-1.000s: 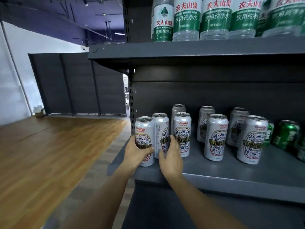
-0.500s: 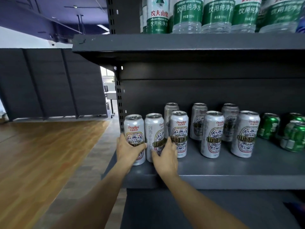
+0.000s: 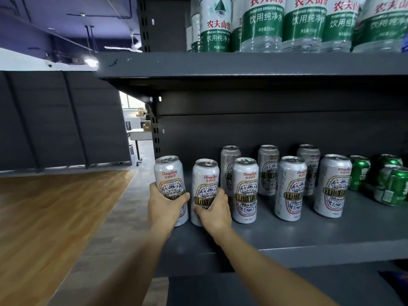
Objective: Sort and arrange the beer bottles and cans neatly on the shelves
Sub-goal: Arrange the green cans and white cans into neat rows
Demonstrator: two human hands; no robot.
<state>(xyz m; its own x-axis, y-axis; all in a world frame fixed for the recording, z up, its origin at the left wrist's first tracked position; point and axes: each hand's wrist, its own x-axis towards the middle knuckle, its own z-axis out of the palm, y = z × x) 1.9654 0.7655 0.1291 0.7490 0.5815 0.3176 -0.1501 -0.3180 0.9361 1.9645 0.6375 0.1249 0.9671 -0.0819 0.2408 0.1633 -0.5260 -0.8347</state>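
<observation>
At nine o'clock on the grey shelf (image 3: 287, 235), a person's left hand (image 3: 164, 205) wraps the end white can (image 3: 169, 184), fingers curled round its lower half, apparently to square it with the front row. Just toward three o'clock, the right hand (image 3: 215, 209) grips the second white can (image 3: 204, 188) the same way. Further right, more white cans (image 3: 291, 186) stand upright in two staggered rows; green cans (image 3: 390, 186) cluster at three o'clock, some tilted. Water bottles (image 3: 260, 23) fill twelve o'clock.

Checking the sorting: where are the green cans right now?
In the head view, the crumpled green cans sit at the right end of the grey metal shelf, just right of the white beer cans.
</observation>
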